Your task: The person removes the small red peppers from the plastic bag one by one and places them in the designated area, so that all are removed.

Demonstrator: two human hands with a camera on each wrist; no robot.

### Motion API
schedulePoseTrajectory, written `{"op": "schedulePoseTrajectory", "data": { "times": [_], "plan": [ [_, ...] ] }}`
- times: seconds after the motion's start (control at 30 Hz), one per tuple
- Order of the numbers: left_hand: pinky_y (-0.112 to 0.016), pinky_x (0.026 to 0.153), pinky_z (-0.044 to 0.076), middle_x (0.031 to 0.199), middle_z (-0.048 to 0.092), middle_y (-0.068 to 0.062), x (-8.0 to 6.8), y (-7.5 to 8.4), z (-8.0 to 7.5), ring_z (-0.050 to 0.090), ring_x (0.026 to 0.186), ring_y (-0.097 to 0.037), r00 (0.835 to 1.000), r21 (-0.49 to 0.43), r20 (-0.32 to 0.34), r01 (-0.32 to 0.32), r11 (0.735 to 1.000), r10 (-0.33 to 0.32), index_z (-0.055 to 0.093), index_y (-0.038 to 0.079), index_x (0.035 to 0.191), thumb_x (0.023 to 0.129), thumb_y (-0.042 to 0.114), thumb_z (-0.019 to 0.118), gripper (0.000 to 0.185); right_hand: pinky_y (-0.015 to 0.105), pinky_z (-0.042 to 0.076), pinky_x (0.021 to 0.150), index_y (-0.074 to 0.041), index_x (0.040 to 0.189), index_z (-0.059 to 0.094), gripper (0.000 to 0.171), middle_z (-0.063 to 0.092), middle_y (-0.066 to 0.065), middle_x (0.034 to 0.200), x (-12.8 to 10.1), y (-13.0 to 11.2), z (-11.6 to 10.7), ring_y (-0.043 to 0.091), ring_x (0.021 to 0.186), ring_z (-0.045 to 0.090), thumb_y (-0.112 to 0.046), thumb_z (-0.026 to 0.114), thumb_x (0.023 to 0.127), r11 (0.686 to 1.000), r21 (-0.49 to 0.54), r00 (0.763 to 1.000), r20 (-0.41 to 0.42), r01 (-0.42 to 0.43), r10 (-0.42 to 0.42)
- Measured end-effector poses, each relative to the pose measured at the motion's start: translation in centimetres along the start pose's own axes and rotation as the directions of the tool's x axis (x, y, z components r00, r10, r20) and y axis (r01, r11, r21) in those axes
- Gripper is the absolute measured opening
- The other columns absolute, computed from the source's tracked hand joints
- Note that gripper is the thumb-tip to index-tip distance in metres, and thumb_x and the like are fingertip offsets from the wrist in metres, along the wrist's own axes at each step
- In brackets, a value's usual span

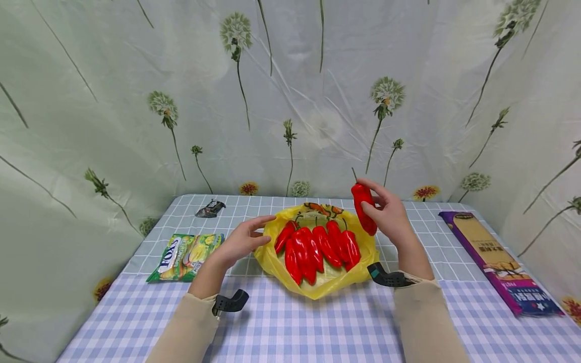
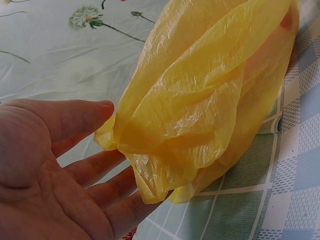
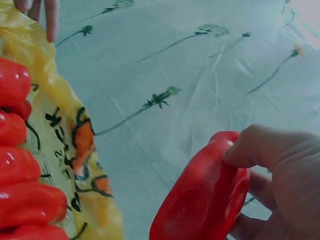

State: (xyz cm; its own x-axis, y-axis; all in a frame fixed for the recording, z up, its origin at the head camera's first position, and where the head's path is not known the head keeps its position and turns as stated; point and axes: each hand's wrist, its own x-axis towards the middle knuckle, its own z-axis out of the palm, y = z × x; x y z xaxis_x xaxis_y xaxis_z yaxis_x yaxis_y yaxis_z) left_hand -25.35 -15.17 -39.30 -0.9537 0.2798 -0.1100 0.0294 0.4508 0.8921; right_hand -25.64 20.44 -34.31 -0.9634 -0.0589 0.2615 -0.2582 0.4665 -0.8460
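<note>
A yellow plastic bag (image 1: 313, 291) lies spread on the table with its mouth turned up, holding several glossy red peppers (image 1: 305, 252). My right hand (image 1: 389, 216) grips one more red pepper (image 1: 361, 204) above the bag's right rim, its thin stem pointing up. Close by in the right wrist view, that pepper (image 3: 200, 195) is held between thumb and fingers. At the bag's left edge is my left hand (image 1: 242, 241), its fingers loosely extended. In the left wrist view the left fingers (image 2: 120, 187) reach behind the yellow plastic (image 2: 190, 115), partly hidden by it.
A green FOX'S candy packet (image 1: 186, 257) lies left, beside my left forearm. Behind it is a small black wrapper (image 1: 211, 208). A long purple and tan food packet (image 1: 499, 262) lies at the right. A dandelion-print curtain (image 1: 317, 101) hangs behind the checked tablecloth (image 1: 295, 333).
</note>
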Motion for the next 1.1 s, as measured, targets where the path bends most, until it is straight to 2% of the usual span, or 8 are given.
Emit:
{"op": "schedulePoseTrajectory", "data": {
  "times": [0.23, 0.43, 0.5, 0.63, 0.87, 1.1],
  "plan": [
    [-0.046, 0.096, 0.058, 0.153, 0.047, -0.012, 0.0, 0.0, 0.0, 0.056, 0.131, -0.038, 1.000, -0.002, 0.006, 0.004, 1.000, -0.004, 0.051, 0.031, 0.146, 0.095, 0.017, 0.065, 0.054, 0.055, 0.059, 0.086, -0.028, 0.151, 0.044, 0.053, 0.050, 0.020, 0.146, -0.2, 0.5, -1.6, 0.039, 0.115, 0.056, -0.018, 0.056, 0.101, 0.999, -0.040, 1.000, -0.013, -0.016, 0.016],
    [-0.048, 0.096, 0.057, 0.153, 0.047, -0.012, -0.1, 0.0, -0.2, 0.055, 0.131, -0.039, 1.000, 0.009, 0.001, -0.006, 1.000, 0.006, 0.051, 0.030, 0.146, 0.096, 0.017, 0.064, 0.054, 0.057, 0.057, 0.089, -0.017, 0.136, 0.057, 0.034, 0.037, 0.013, 0.160, 0.0, 1.3, -2.3, 0.046, 0.128, 0.049, -0.018, 0.054, 0.102, 0.990, -0.103, 0.994, -0.057, -0.097, 0.092],
    [-0.048, 0.097, 0.057, 0.152, 0.047, -0.012, -0.1, 0.0, -0.2, 0.055, 0.131, -0.039, 1.000, 0.010, 0.002, -0.007, 1.000, 0.007, 0.051, 0.030, 0.146, 0.096, 0.017, 0.064, 0.054, 0.058, 0.056, 0.091, -0.014, 0.133, 0.058, 0.032, 0.037, 0.016, 0.159, 0.0, 1.7, -2.4, 0.048, 0.131, 0.046, -0.017, 0.055, 0.101, 0.984, -0.110, 0.989, -0.055, -0.140, 0.135],
    [-0.047, 0.096, 0.057, 0.152, 0.048, -0.012, 0.0, -0.1, -0.3, 0.056, 0.130, -0.038, 1.000, 0.005, 0.014, -0.011, 1.000, 0.011, 0.050, 0.030, 0.147, 0.096, 0.018, 0.064, 0.054, 0.056, 0.056, 0.094, -0.012, 0.136, 0.054, 0.037, 0.041, 0.023, 0.152, 0.1, 2.6, -2.5, 0.047, 0.129, 0.047, -0.015, 0.056, 0.100, 0.970, -0.134, 0.979, -0.039, -0.203, 0.199],
    [-0.046, 0.097, 0.057, 0.151, 0.049, -0.012, -0.1, 0.0, -0.2, 0.057, 0.129, -0.036, 1.000, 0.001, 0.017, -0.011, 1.000, 0.011, 0.051, 0.030, 0.146, 0.096, 0.018, 0.064, 0.053, 0.058, 0.052, 0.100, -0.015, 0.144, 0.050, 0.046, 0.038, 0.024, 0.154, 0.1, 4.7, -2.6, 0.047, 0.133, 0.041, -0.011, 0.052, 0.099, 0.954, -0.119, 0.962, -0.025, -0.274, 0.273],
    [-0.047, 0.099, 0.056, 0.152, 0.048, -0.012, -0.2, 0.1, -0.2, 0.056, 0.130, -0.036, 1.000, -0.007, 0.030, -0.008, 1.000, 0.008, 0.049, 0.029, 0.147, 0.096, 0.018, 0.064, 0.054, 0.060, 0.048, 0.105, -0.013, 0.144, 0.050, 0.044, 0.039, 0.025, 0.154, 0.4, 6.6, -2.5, 0.046, 0.134, 0.039, -0.014, 0.051, 0.101, 0.922, -0.167, 0.936, -0.102, -0.350, 0.337]
  ]
}}
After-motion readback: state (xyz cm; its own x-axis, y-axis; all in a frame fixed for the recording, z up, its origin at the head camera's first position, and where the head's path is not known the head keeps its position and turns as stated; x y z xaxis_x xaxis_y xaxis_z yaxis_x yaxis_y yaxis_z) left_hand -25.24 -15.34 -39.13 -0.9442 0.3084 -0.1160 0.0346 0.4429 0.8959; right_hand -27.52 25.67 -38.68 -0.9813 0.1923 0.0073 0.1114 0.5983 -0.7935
